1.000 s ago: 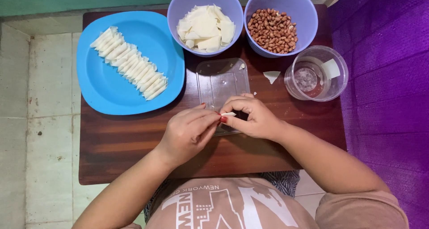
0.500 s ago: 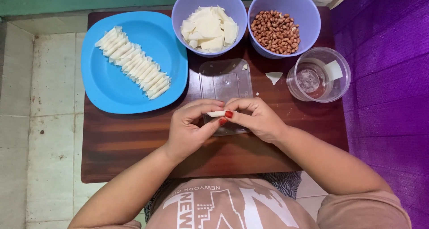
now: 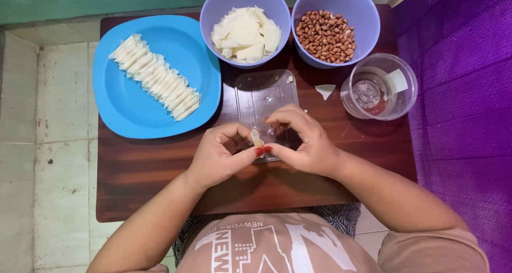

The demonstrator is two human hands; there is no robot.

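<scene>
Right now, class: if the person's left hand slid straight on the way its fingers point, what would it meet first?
The left hand points toward the right hand; the small pale roll pinched between them comes first, then that hand's fingers, already almost touching.

On the dark wooden worktop, a round blue plastic plate at far left carries a row of pale folded wrappers; right of it stand a lilac bowl of wrapper sheets, a lilac bowl of peanuts, then a clear round tub; a clear flat lid lies before the bowls
</scene>
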